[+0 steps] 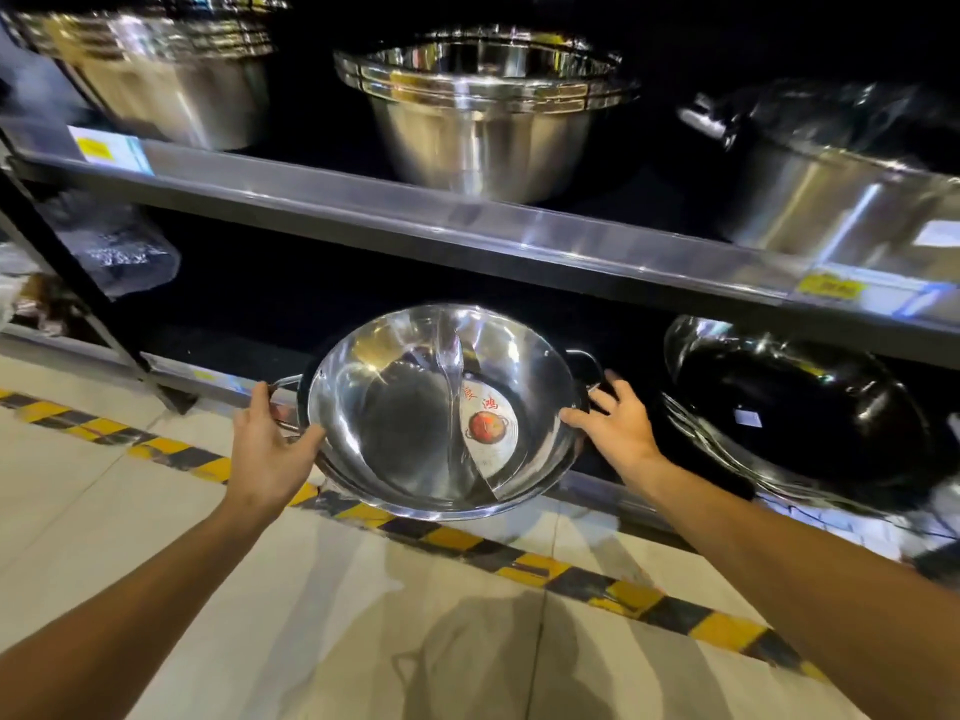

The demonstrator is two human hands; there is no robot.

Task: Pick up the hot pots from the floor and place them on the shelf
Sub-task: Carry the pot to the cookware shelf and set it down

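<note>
A shiny steel hot pot point(415, 444) with a curved divider and a red-and-white label inside is tilted toward me, half over the front edge of the bottom shelf point(613, 493). My left hand point(267, 444) grips its left rim beside the wire handle. My right hand point(615, 426) rests on the right rim at the other handle, fingers spread. The pot seems to sit on top of another pot, whose rim shows beneath it.
A stack of pots with dark lids point(800, 407) leans on the same shelf at the right. The shelf above point(467, 220) carries large steel basins and a lidded pot. Yellow-black hazard tape point(571, 569) crosses the tiled floor along the rack.
</note>
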